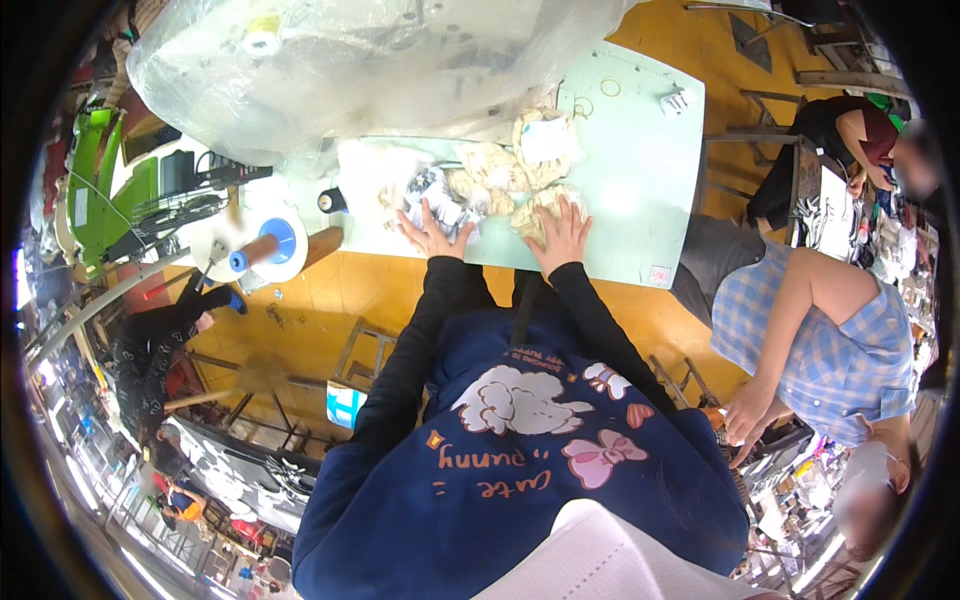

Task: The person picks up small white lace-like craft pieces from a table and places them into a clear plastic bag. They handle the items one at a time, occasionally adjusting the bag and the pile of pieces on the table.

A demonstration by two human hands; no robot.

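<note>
My left hand (434,236) lies with fingers spread at the near edge of a black-and-white bundle (431,186), which looks wrapped in clear plastic. Spread fingers of my right hand (561,238) rest on a crumpled cream bundle (526,216). Between and beyond the hands, more cream bundles (492,166) lie close together, one with a white patch (546,138) on top. Whitish clear plastic (368,178) sits left of the black-and-white one. What the bundles contain I cannot make out. All of this is on a pale green table (640,180).
Clear plastic sheeting (330,70) covers a large shape along the far side. Rubber bands (610,87) and a small white item (676,101) lie at far right. A thread spool (270,250) stands left. A person in a checked shirt (800,330) is close at right.
</note>
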